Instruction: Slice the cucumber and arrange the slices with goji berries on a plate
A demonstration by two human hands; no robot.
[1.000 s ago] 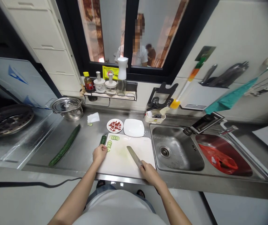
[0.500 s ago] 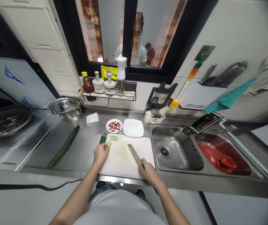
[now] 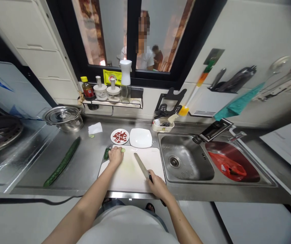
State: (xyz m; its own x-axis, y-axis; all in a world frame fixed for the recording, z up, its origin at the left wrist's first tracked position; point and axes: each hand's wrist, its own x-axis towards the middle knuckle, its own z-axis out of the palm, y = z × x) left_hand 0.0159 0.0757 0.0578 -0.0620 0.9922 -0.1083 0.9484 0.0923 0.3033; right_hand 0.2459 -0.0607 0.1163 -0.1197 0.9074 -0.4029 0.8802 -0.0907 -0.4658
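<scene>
My right hand [image 3: 157, 184] is closed round the handle of a kitchen knife [image 3: 141, 166]. Its blade points away from me, low over the white cutting board [image 3: 135, 183]. At the board's far left, my left hand [image 3: 116, 156] is curled down over cucumber slices [image 3: 123, 150]; one pale round shows past the fingers, and the others are covered. Just left of that hand lies a short dark-green cucumber piece [image 3: 106, 153] at the board's edge. A whole cucumber [image 3: 62, 162] rests on the steel counter further left.
Behind the board stand a small plate of chopped red pieces [image 3: 120, 137] and a white plate [image 3: 140, 138]. To the right is a double sink [image 3: 186, 179] with a red bag [image 3: 228, 167]. A lidded pot [image 3: 66, 118] and a paper piece [image 3: 95, 128] sit back left.
My left hand has moved right and away from me, from the board's left edge onto the slices, covering most of them. The knife stays in my right hand. The view has shifted slightly.
</scene>
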